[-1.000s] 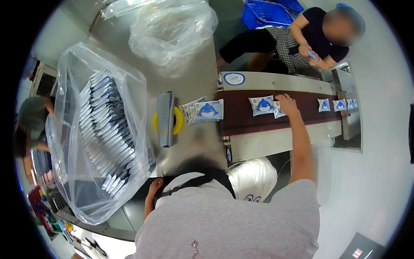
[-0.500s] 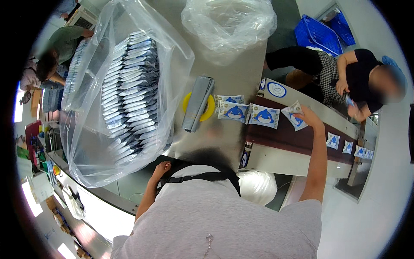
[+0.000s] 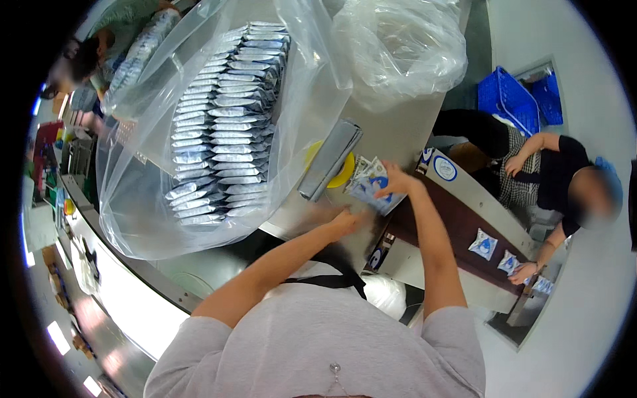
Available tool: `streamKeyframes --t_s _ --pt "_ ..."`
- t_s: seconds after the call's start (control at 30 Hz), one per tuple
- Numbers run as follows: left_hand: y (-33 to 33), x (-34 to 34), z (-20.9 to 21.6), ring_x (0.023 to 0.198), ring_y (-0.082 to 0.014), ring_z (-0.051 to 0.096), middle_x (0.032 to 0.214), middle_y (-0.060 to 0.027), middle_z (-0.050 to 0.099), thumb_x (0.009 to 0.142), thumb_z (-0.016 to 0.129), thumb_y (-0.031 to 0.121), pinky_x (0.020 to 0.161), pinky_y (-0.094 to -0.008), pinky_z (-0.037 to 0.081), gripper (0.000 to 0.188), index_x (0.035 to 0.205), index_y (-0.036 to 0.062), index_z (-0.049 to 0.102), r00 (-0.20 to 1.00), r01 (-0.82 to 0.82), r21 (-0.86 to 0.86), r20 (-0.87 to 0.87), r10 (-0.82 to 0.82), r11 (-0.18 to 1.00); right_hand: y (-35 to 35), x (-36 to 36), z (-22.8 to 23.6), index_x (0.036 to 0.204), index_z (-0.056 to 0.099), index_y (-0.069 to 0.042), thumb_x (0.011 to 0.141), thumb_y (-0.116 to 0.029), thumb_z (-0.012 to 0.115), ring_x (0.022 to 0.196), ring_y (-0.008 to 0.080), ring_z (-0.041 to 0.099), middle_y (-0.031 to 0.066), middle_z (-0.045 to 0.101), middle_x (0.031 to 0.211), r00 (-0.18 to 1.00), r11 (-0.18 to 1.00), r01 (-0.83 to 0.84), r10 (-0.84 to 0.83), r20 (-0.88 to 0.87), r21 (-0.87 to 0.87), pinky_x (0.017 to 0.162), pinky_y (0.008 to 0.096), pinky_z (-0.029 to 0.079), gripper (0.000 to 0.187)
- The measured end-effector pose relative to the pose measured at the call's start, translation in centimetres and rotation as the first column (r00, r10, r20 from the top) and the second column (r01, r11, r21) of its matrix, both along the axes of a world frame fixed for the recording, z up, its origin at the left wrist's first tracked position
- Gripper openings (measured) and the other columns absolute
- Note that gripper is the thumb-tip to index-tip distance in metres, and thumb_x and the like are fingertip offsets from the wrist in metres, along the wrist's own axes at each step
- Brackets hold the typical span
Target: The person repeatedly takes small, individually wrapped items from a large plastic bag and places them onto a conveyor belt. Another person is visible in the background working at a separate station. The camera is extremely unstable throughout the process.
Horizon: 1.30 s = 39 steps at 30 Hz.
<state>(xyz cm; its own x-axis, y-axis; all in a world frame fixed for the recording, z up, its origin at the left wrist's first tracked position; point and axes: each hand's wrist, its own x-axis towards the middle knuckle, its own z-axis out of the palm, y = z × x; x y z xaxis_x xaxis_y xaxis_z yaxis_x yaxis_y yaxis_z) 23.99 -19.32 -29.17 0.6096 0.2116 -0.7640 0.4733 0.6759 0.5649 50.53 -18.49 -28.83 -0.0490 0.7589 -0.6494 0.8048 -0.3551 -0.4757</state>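
Note:
My right hand (image 3: 400, 180) is closed over a bunch of small white-and-blue pillow packets (image 3: 369, 188), where the conveyor meets the metal table. My left hand (image 3: 347, 223) is just left of the bunch and below it, smeared by motion, so its fingers do not read clearly. Beside the packets lie a folded grey plastic sheet or bag (image 3: 330, 159) and a yellow ring (image 3: 342, 171) partly under it. Further left, a large clear plastic bag (image 3: 133, 225) holds stacked rows of silvery-blue packets (image 3: 229, 126).
On the dark red conveyor belt (image 3: 441, 222) more packets (image 3: 484, 245) lie toward the right. A co-worker's hand (image 3: 523, 272) is at the belt's far end. Crumpled clear plastic (image 3: 405, 50) sits at the back, near blue baskets (image 3: 507, 99). People stand at the upper left.
My right hand has moved left from the belt to the table edge, and the packets there are now bunched. My left hand has come up from my side toward them. The view has shifted.

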Motion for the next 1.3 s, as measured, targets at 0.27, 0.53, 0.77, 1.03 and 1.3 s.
streamKeyframes --t_s 0.27,0.53,0.77,1.03,1.3 --pt "0.1 -1.9 0.7 0.101 -0.0199 0.059 0.112 -0.006 0.061 0.082 0.073 0.022 0.083 -0.0366 0.049 0.048 0.123 0.0081 0.052 0.861 -0.398 -0.422 0.133 0.49 0.814 -5.9 -11.3 0.6 0.136 0.028 0.007 0.051 -0.041 0.082 0.116 0.0389 0.05 0.0252 0.051 0.122 0.847 0.908 0.417 -0.37 -0.382 0.046 0.099 0.0369 0.04 0.111" --pt "4.7 -14.4 3.1 0.111 -0.0227 0.056 0.126 -0.0135 0.057 0.091 0.06 0.034 0.099 -0.0343 0.041 0.051 0.129 0.0005 0.051 0.886 0.439 -0.034 0.181 -0.426 0.898 -10.3 -22.0 6.4 0.145 0.015 0.0 0.053 -0.036 0.085 0.116 0.0357 0.047 0.0237 0.047 0.125 0.842 0.915 0.168 -0.327 0.429 0.367 0.098 0.045 0.035 0.121" --pt "6.4 -30.6 5.3 0.103 -0.0194 0.059 0.109 -0.0086 0.065 0.093 0.055 0.034 0.092 -0.0323 0.045 0.04 0.115 0.0009 0.062 0.893 0.427 0.385 -0.318 -0.317 0.818 -9.4 -16.8 5.9 0.139 0.028 0.001 0.055 -0.02 0.083 0.118 0.0291 0.048 0.0183 0.049 0.128 0.643 0.591 0.766 -0.704 -0.302 0.253 0.101 0.0377 0.036 0.102" --pt "21.4 -47.8 20.9 0.081 -0.015 0.06 0.091 -0.0063 0.063 0.095 0.05 0.039 0.072 -0.0295 0.049 0.04 0.106 0.0024 0.062 0.674 -0.707 0.593 0.4 0.621 0.386 9.0 -16.9 27.8 0.137 0.031 0.0 0.059 -0.021 0.081 0.116 0.0263 0.051 0.015 0.052 0.126 0.885 0.815 0.287 -0.025 -0.465 0.503 0.101 0.0383 0.037 0.095" --pt "26.0 -35.9 37.8 0.054 -0.0068 0.049 0.057 -0.0037 0.052 0.085 0.061 0.018 0.05 -0.0251 0.039 0.023 0.087 -0.0045 0.062 0.954 -0.012 0.956 -0.077 0.291 0.292 26.3 -40.9 21.2 0.142 0.031 -0.007 0.071 -0.058 0.067 0.117 0.037 0.046 0.0196 0.048 0.128 0.805 0.544 -0.592 0.44 0.398 0.595 0.095 0.0518 0.036 0.094"
